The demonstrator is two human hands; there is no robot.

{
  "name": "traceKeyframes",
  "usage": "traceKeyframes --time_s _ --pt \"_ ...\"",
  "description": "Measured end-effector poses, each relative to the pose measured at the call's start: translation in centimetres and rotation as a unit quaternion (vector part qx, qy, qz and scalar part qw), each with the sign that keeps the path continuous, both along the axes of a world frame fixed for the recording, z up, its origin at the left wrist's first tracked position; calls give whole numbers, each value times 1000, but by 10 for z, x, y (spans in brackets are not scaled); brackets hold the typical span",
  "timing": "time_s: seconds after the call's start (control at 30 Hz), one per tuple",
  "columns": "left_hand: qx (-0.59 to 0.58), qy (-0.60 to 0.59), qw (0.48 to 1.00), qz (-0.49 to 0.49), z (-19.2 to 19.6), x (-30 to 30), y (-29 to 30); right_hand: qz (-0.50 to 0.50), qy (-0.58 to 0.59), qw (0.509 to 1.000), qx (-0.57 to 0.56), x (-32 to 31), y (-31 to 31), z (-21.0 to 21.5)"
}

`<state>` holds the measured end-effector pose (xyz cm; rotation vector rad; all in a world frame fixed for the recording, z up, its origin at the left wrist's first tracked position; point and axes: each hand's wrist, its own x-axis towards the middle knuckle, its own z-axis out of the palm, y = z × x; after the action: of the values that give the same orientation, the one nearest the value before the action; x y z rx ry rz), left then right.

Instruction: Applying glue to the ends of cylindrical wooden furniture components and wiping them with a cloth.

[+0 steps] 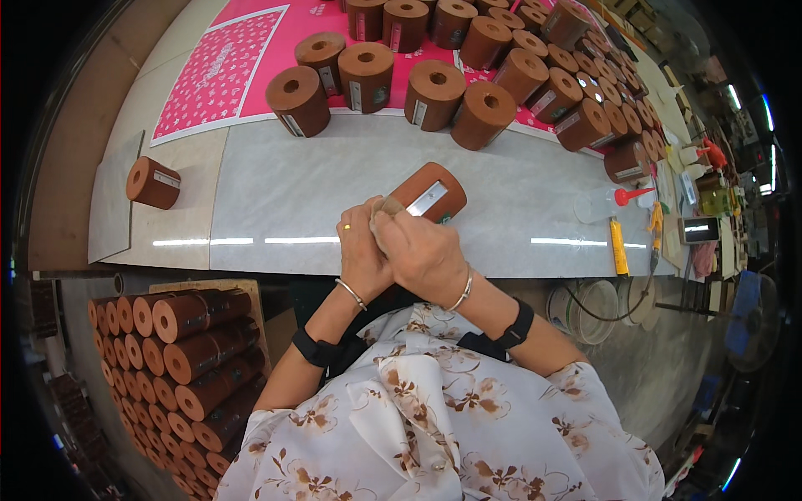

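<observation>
Over the near part of the grey table, my left hand (361,244) and my right hand (424,255) are closed and pressed together. Between their fingers is a crumpled beige cloth-like piece (382,219); its exact kind is unclear. Just beyond my knuckles a reddish-brown cylinder (449,190) lies tilted, its silvery ruler-like plate facing up. My fingers hide its near end, so I cannot tell whether either hand grips it. Another brown cylinder (153,183) with a plate lies on its side at the left.
Many similar upright cylinders (365,77) crowd the pink printed sheet (219,71) at the back. To the right lie a clear bottle with a red nozzle (597,204) and a yellow tube (618,248). Stacked brown cylinders (200,317) fill the lower left, below the table edge.
</observation>
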<state>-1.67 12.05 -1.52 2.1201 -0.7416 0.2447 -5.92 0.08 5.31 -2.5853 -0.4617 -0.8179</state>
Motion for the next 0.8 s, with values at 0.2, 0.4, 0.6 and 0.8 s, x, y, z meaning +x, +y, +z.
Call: traceKeyframes --time_s 0.2,0.4,0.6,0.8 --pt "-35 -9 999 -3 19 -2 -14 -109 -40 993 -20 26 -61 6" --pt "9 -110 994 -1 4 5 -12 -82 1 994 -70 10 -27 5" --pt "-2 -76 997 -28 8 -1 -14 -125 22 988 -82 14 -40 -3" --pt "20 -92 995 -34 10 -4 -12 -120 0 991 -59 25 -72 11"
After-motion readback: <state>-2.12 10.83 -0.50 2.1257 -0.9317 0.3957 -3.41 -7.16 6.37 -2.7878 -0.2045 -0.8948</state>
